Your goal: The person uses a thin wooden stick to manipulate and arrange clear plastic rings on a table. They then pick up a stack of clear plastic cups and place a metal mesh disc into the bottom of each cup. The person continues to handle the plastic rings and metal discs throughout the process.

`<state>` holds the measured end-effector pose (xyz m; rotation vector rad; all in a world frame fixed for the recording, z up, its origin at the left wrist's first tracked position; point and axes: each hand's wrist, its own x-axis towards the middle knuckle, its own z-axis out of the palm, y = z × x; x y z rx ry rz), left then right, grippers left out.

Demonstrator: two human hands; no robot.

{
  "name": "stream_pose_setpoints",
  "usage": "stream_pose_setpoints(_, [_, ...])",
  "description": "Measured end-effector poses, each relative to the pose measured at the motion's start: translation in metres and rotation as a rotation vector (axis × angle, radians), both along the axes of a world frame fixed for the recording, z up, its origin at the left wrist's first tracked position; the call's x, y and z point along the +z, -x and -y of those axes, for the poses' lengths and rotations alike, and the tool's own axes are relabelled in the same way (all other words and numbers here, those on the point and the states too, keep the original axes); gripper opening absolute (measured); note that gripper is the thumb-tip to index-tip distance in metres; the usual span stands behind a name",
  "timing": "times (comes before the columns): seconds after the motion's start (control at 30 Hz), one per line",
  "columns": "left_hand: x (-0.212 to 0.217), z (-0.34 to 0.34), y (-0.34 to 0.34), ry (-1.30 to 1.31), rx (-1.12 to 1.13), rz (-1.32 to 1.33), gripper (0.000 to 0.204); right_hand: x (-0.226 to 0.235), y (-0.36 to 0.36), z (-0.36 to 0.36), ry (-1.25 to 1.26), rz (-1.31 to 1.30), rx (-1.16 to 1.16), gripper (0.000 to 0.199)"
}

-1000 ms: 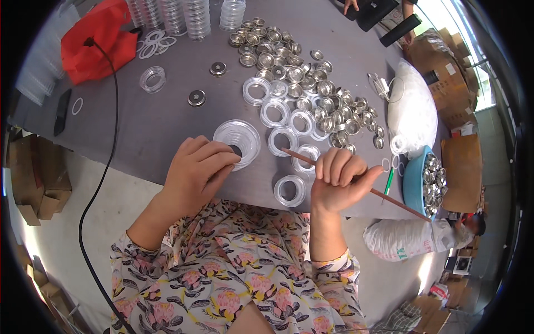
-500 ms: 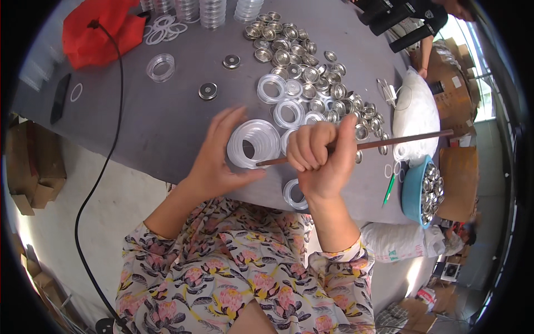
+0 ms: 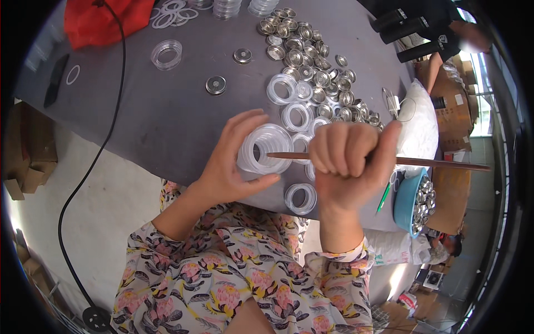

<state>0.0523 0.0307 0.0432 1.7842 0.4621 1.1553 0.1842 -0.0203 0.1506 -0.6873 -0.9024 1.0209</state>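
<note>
My left hand (image 3: 229,161) curls round the left side of a stack of clear plastic rings (image 3: 278,136), fingers along its far edge and thumb at its near edge. The stack stands on the grey-covered table. In a fist, thumb raised, my right hand (image 3: 347,158) grips a thin brown stick (image 3: 439,162). It lies roughly level, its left tip in front of the stack's opening; I cannot tell whether they touch. More clear rings lie close by, such as one on the far side (image 3: 297,116) and one near the table edge (image 3: 300,199).
Silvery round metal caps (image 3: 306,50) are heaped beyond my hands; two (image 3: 216,85) lie apart. A blue basin (image 3: 405,203) of caps, a green pen (image 3: 383,199) and a white bag (image 3: 421,125) are at right. A black cable (image 3: 89,192) runs down the left. Another person's arm (image 3: 433,72) shows far right.
My right hand has moved right and slightly down with the stick, whose left tip now lies farther right across the stack. My left hand stays round the stack; the whole view has shifted slightly.
</note>
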Motion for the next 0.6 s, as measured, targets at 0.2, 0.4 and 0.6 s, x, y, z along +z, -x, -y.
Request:
stream_pose_setpoints(0.2, [0.003, -0.015, 0.012, -0.359, -0.092, -0.183, 0.037, -0.002, -0.018, 0.008, 0.139, 0.009, 0.011, 0.060])
stream_pose_setpoints(0.4, [-0.005, -0.009, 0.000, -0.121, -0.112, 0.035, 0.036, -0.018, -0.007, 0.006, 0.164, -0.071, 0.004, 0.060])
stream_pose_setpoints(0.6, [-0.022, -0.004, -0.007, 0.015, -0.155, 0.124, 0.057, -0.032, 0.002, -0.014, 0.037, -0.140, 0.003, 0.061])
